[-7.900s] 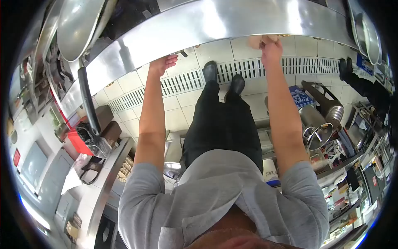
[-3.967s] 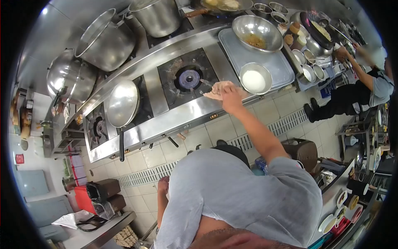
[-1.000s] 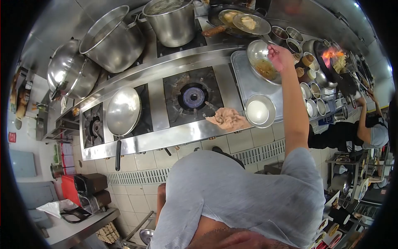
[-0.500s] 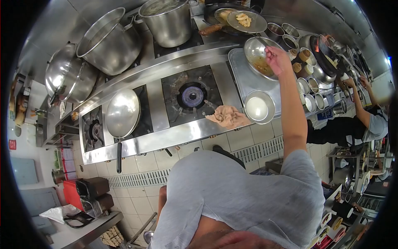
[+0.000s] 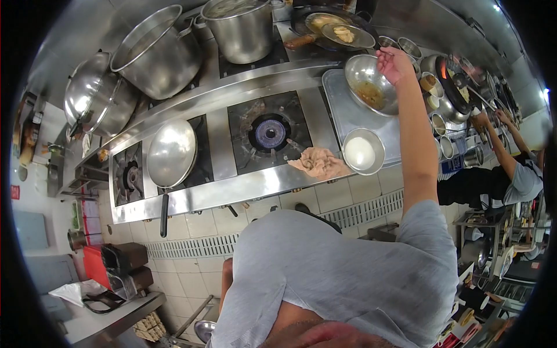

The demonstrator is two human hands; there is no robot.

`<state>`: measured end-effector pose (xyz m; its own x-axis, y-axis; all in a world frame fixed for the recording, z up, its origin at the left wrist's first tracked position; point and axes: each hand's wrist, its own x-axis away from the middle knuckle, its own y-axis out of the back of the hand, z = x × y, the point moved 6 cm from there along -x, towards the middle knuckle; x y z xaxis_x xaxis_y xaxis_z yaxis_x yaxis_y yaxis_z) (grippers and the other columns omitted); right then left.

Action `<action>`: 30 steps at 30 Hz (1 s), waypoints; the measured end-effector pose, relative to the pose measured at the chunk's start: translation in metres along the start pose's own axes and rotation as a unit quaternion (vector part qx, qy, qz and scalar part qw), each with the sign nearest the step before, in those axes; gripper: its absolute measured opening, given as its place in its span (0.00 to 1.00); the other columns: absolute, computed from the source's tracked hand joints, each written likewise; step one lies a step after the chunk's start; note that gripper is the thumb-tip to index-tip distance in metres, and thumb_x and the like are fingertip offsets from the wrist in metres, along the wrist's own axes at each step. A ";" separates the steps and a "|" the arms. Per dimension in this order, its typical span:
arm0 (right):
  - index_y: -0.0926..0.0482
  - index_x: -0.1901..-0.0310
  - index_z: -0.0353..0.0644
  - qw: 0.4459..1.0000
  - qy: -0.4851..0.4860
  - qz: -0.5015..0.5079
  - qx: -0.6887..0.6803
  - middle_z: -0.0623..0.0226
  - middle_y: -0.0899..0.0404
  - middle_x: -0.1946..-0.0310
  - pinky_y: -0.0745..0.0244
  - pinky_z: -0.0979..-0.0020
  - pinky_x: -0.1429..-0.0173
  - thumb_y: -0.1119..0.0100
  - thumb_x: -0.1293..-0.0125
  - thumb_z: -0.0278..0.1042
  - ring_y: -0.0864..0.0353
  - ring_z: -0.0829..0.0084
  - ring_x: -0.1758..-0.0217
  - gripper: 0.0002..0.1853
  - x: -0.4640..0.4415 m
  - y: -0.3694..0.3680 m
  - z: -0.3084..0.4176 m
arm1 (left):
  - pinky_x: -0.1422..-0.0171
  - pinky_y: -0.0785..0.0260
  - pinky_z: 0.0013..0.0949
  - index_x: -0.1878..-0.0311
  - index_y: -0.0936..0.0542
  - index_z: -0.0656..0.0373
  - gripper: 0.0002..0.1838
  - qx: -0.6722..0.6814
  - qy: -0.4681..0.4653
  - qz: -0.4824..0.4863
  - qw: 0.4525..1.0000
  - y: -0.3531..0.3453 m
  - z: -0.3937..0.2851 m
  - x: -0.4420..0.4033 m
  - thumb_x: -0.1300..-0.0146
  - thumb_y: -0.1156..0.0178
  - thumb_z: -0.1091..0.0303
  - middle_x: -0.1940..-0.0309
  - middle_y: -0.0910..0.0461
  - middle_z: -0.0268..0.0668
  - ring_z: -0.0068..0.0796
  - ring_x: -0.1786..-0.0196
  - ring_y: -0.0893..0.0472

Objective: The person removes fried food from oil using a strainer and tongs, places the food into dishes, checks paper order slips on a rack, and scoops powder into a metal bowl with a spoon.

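Note:
My right hand (image 5: 395, 65) is closed on the handle of a round skimmer (image 5: 350, 36) holding pale yellow food pieces. The skimmer is above a dark wok (image 5: 300, 22) with a wooden handle, at the back of the stove. Below my right hand, a steel bowl (image 5: 371, 93) with orange-brown residue rests on a tray (image 5: 343, 116). A smaller bowl of white contents (image 5: 360, 152) stands at the tray's front. A pinkish cloth (image 5: 320, 163) lies crumpled on the stove's front edge. Only a sliver of my left hand (image 5: 228, 268) shows beside my body, its fingers hidden.
A lit burner (image 5: 270, 134) is at the centre. To its left is a steel pan (image 5: 172, 153) with a black handle. Large pots (image 5: 159, 64) line the back left. At right, a co-worker (image 5: 493, 180) handles a wok (image 5: 451, 87) beside several small containers.
Earlier, my right hand was on the cloth at the stove edge; it let go, moved back and took the skimmer. Over the last second, the skimmer has shifted only slightly. The co-worker's hands have moved.

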<state>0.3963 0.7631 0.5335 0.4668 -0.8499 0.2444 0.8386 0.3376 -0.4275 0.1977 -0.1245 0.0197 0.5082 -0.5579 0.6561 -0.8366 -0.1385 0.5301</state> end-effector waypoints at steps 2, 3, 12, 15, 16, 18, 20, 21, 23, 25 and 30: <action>0.23 0.69 0.39 1.000 0.000 -0.012 0.005 0.67 0.20 0.73 0.28 0.73 0.67 0.41 0.38 0.26 0.25 0.76 0.74 0.03 0.001 -0.003 0.000 | 0.52 0.24 0.41 0.52 0.16 0.66 0.21 0.013 0.015 0.001 1.000 -0.002 0.002 0.001 0.37 0.40 0.56 0.58 0.13 0.49 0.37 0.58 0.16; 0.23 0.69 0.39 1.000 0.000 -0.019 0.007 0.67 0.21 0.73 0.28 0.72 0.68 0.41 0.38 0.26 0.25 0.76 0.74 0.03 0.000 -0.002 -0.001 | 0.52 0.24 0.41 0.52 0.16 0.66 0.21 0.018 0.020 0.002 1.000 -0.004 0.002 0.002 0.37 0.40 0.56 0.58 0.13 0.49 0.37 0.59 0.16; 0.25 0.70 0.39 0.995 0.035 -0.058 0.078 0.67 0.22 0.75 0.30 0.73 0.69 0.44 0.38 0.26 0.28 0.78 0.76 0.03 0.004 0.013 -0.003 | 0.52 0.24 0.41 0.53 0.16 0.66 0.21 0.053 0.051 0.006 0.997 -0.007 0.008 0.010 0.37 0.40 0.56 0.58 0.13 0.48 0.36 0.59 0.16; 0.27 0.71 0.42 0.996 0.035 -0.076 0.020 0.67 0.25 0.77 0.31 0.69 0.70 0.47 0.38 0.24 0.31 0.77 0.78 0.04 0.012 0.006 0.009 | 0.52 0.24 0.41 0.53 0.16 0.66 0.21 0.059 0.059 0.009 0.996 -0.005 0.008 0.014 0.37 0.40 0.56 0.58 0.13 0.48 0.35 0.59 0.16; 0.28 0.71 0.43 0.996 0.031 -0.083 -0.007 0.67 0.26 0.78 0.32 0.68 0.71 0.48 0.38 0.24 0.32 0.76 0.79 0.05 0.016 0.001 0.011 | 0.52 0.24 0.41 0.53 0.16 0.66 0.21 0.061 0.061 0.009 0.996 -0.005 0.008 0.014 0.37 0.40 0.56 0.58 0.13 0.48 0.35 0.59 0.16; 0.29 0.71 0.43 0.996 0.043 -0.075 -0.002 0.66 0.26 0.78 0.32 0.67 0.70 0.49 0.38 0.24 0.32 0.75 0.79 0.05 0.018 -0.008 0.016 | 0.52 0.24 0.41 0.53 0.16 0.66 0.21 0.062 0.062 0.011 0.996 -0.004 0.010 0.013 0.37 0.40 0.56 0.58 0.13 0.48 0.35 0.59 0.16; 0.29 0.71 0.43 0.995 0.052 -0.082 -0.005 0.66 0.27 0.78 0.32 0.66 0.69 0.50 0.38 0.24 0.33 0.75 0.79 0.05 0.018 -0.014 0.015 | 0.52 0.24 0.41 0.53 0.16 0.66 0.21 0.062 0.064 0.014 0.996 -0.004 0.013 0.011 0.37 0.40 0.56 0.58 0.13 0.47 0.35 0.59 0.16; 0.29 0.70 0.42 0.994 0.056 -0.092 -0.011 0.65 0.27 0.78 0.32 0.66 0.69 0.51 0.38 0.23 0.33 0.75 0.79 0.04 0.017 -0.017 0.015 | 0.52 0.24 0.41 0.53 0.16 0.66 0.21 0.062 0.064 0.015 0.996 -0.004 0.012 0.010 0.37 0.40 0.56 0.58 0.13 0.47 0.35 0.60 0.16; 0.30 0.70 0.42 0.992 0.060 -0.113 -0.017 0.65 0.28 0.78 0.32 0.65 0.69 0.52 0.38 0.23 0.34 0.75 0.80 0.04 0.017 -0.020 0.015 | 0.52 0.24 0.41 0.53 0.16 0.67 0.21 0.063 0.064 0.016 0.996 -0.003 0.012 0.008 0.37 0.40 0.56 0.58 0.13 0.47 0.34 0.60 0.17; 0.30 0.69 0.41 0.989 0.061 -0.134 -0.018 0.65 0.28 0.78 0.32 0.65 0.70 0.52 0.38 0.23 0.35 0.75 0.80 0.03 0.018 -0.022 0.014 | 0.52 0.24 0.41 0.53 0.16 0.67 0.21 0.065 0.063 0.016 0.996 -0.003 0.012 0.006 0.36 0.40 0.56 0.59 0.13 0.47 0.34 0.60 0.17; 0.30 0.68 0.41 0.988 0.059 -0.138 0.024 0.66 0.29 0.78 0.31 0.63 0.68 0.53 0.38 0.23 0.35 0.75 0.81 0.03 0.013 -0.029 0.013 | 0.52 0.24 0.41 0.53 0.16 0.67 0.21 0.071 0.062 0.019 0.995 -0.006 0.016 0.004 0.36 0.40 0.56 0.59 0.13 0.47 0.33 0.60 0.17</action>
<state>0.3819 0.7477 0.5604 0.1851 -0.9527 0.2410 0.9432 0.1033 -0.3158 0.2018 -0.1389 0.0109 0.4895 -0.4613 0.7400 -0.8717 -0.2380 0.4283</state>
